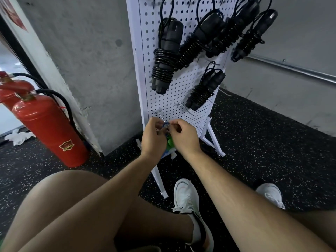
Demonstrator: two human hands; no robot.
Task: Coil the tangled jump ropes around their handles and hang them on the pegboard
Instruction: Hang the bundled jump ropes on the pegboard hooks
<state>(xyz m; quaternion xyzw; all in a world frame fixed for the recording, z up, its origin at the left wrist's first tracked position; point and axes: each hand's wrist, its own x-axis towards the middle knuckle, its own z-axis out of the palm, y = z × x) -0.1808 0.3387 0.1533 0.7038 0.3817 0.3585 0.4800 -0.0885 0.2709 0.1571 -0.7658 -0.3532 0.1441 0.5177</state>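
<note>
Hands low at the pegboard (174,91): left hand (153,137) and right hand (184,138) both pinch the blue loop (165,124) of a green-handled rope (170,143), right at the tip of the bottom hook (161,116). Risk looks plain here. The loop is small and the hook thin, so a miss or an early release could drop the rope and let it unwind.

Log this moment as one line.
left hand, right hand: pinch blue loop | at: lower-left hook | pegboard: five black jump ropes hung
</note>
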